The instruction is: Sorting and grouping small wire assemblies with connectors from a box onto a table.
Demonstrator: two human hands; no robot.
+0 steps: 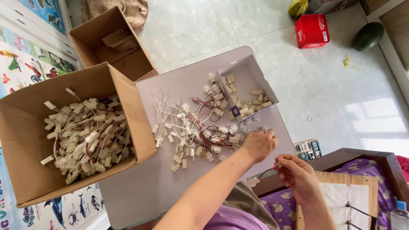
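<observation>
My left hand [259, 145] reaches over the grey board [145, 187] with its fingers curled down onto the edge of a loose pile of white plastic connectors and red and white wires [194, 127]. My right hand [298, 174] is nearer to me and pinches the end of a thin red wire lead [266, 171] that carries a small white connector [252, 182]. A small white box [243, 81] holding cream connector housings sits at the far side of the pile.
A large cardboard box [25, 140] full of wired connectors lies at the left. Behind it stands another cardboard box [113, 40]. On the floor are a red tin [312, 30], a dark green melon [368, 35] and a water bottle [399, 215].
</observation>
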